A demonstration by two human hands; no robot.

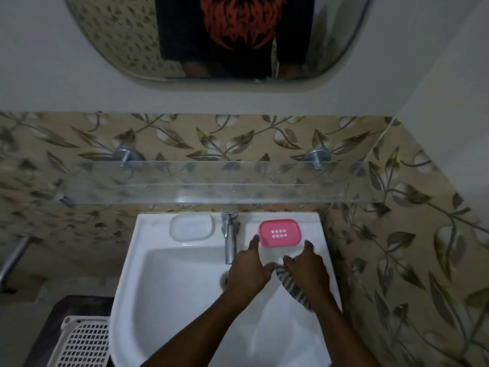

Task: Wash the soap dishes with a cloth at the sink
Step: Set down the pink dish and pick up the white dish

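Observation:
A pink soap dish [280, 232] with a grid of small holes lies on the sink's back ledge, right of the tap [229, 239]. A white soap dish [191, 226] lies on the ledge left of the tap. My left hand [247, 271] reaches over the basin, its index finger stretched to the pink dish's left edge. My right hand [308, 271] grips a grey striped cloth [287, 283] under its palm, with one finger pointing at the dish's near right corner. Whether either fingertip touches the dish is unclear.
The white sink [127, 287] is fixed to a leaf-patterned tiled wall, which stands close on its right. A glass shelf [211, 192] juts out above the tap, under a mirror [127, 35]. A white plastic basket [84, 343] stands low at the left.

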